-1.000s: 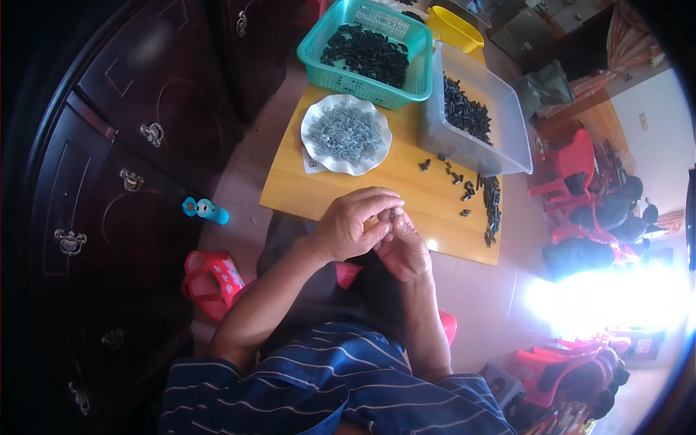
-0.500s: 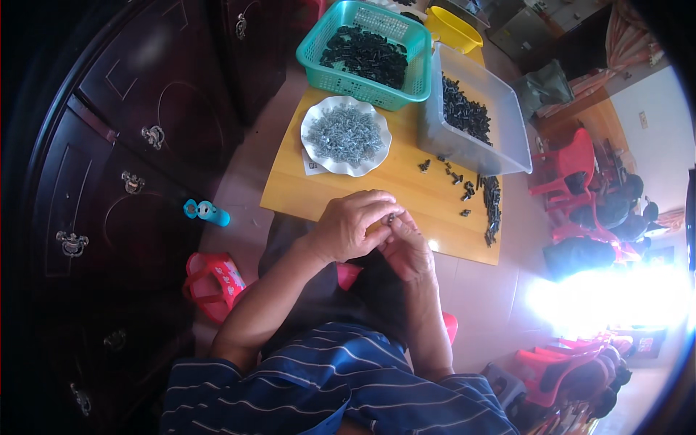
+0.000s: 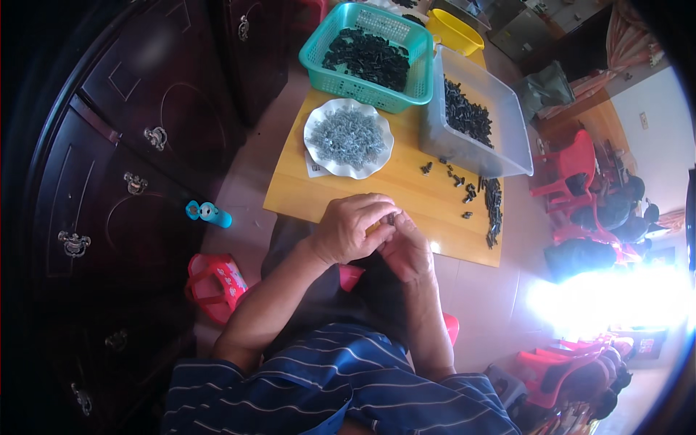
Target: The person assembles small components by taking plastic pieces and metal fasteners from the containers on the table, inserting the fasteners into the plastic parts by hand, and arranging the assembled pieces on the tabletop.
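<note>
My left hand point(image 3: 351, 228) and my right hand point(image 3: 408, 249) meet in front of the table's near edge, fingertips pinched together. Between them sits a small dark piece point(image 3: 392, 217), mostly covered by the fingers, so its kind cannot be made out. Beyond my hands, a white scalloped plate point(image 3: 312, 125) holds a heap of small clear pieces point(image 3: 348, 138). To the right on the wooden table point(image 3: 413, 196) lie several loose small black pieces point(image 3: 470, 194) and a row of black pieces point(image 3: 493, 210).
A green plastic basket point(image 3: 362, 93) and a clear plastic bin point(image 3: 464, 148) hold black pieces at the table's far side. Behind them stands a yellow basin point(image 3: 455, 30). Dark cabinets point(image 3: 109, 159) line the left; a blue bottle point(image 3: 215, 215) and red bag point(image 3: 217, 286) are on the floor.
Both hands stay together at nearly the same spot, with only slight finger movement around the small piece. The whole view has shifted very slightly.
</note>
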Demonstrator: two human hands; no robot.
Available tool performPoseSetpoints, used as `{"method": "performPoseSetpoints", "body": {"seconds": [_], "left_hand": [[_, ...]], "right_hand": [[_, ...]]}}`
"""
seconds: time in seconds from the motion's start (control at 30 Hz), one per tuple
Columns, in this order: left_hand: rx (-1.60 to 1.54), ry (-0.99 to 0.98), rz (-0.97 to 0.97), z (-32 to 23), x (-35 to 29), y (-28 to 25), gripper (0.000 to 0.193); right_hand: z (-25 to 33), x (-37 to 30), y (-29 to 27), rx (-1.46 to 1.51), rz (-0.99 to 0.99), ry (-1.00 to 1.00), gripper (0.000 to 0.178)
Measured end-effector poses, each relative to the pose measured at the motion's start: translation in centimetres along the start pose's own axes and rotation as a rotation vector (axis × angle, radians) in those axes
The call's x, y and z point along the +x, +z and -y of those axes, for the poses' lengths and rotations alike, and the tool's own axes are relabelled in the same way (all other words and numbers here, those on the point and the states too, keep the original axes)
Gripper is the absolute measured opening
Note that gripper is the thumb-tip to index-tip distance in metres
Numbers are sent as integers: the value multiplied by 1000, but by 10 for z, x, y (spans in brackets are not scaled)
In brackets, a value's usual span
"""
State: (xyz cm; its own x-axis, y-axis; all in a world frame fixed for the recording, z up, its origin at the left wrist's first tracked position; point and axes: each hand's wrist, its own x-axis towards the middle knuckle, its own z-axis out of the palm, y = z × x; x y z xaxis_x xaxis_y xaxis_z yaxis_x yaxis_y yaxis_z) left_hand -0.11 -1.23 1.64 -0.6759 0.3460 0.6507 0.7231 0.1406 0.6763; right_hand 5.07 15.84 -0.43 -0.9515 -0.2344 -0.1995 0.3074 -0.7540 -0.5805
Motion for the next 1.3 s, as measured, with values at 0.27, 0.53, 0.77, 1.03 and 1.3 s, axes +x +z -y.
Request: {"method": "performPoseSetpoints", "body": {"seconds": [0.27, 0.53, 0.77, 1.03, 1.3], "left_hand": [[7, -18, -57, -3, 4, -3, 34], [-8, -171, -147, 10, -5, -8, 20], [91, -106, -44, 12, -3, -1, 7], [27, -123, -39, 11, -5, 1, 7], [25, -121, 13, 8, -8, 10, 7]], "right_hand": [[30, 1, 9, -483, -155, -45, 27], [103, 83, 87, -1773, -89, -820, 16], [176, 178, 94, -2050, -327, -1074, 28], [128, 83, 41, -1815, -413, -986, 13], [94, 48, -60, -1905, -689, -779, 14]]}}
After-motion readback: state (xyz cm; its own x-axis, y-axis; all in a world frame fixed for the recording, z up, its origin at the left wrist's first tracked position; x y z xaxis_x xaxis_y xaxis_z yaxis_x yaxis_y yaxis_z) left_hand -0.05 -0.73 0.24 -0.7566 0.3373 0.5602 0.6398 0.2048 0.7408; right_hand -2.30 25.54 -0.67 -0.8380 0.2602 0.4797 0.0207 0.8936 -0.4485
